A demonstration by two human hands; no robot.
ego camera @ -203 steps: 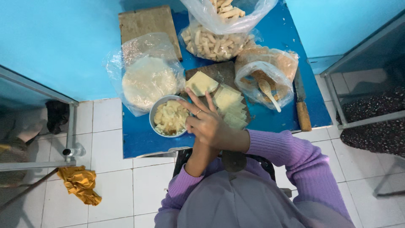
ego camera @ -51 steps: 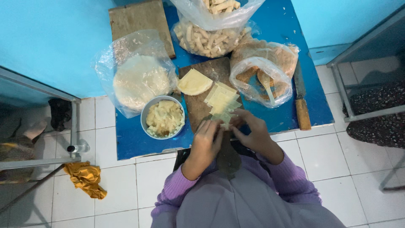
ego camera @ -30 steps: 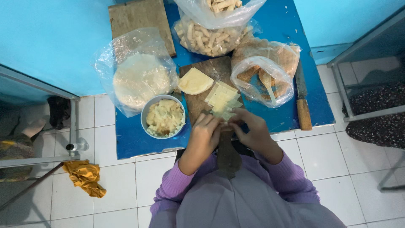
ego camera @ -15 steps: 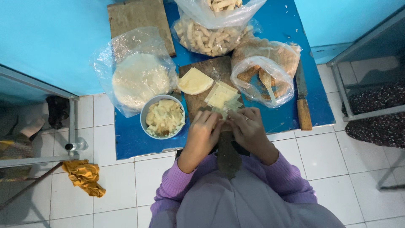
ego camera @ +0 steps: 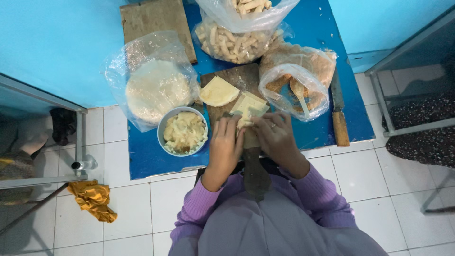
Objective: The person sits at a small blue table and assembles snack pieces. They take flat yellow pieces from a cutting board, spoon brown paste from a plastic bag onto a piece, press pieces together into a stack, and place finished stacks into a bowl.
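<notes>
I see a pale yellow wrapper [ego camera: 250,107] at my grip on the blue desk [ego camera: 147,159]. Left of it sits a grey bowl [ego camera: 163,130] of cream filling [ego camera: 184,132].

So there's four clear plastic bags on the blue table: flat pale rounds bag [ego camera: 154,85] at left, two bags of stick snacks [ego camera: 237,40] up top. Crumb-brown bag [ego camera: 298,78] sits right.

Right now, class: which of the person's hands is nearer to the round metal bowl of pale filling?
Left. The left hand lies just right of the round metal bowl, close to its rim. The right hand is further right, beyond the left hand, on the pale wrapper.
</notes>
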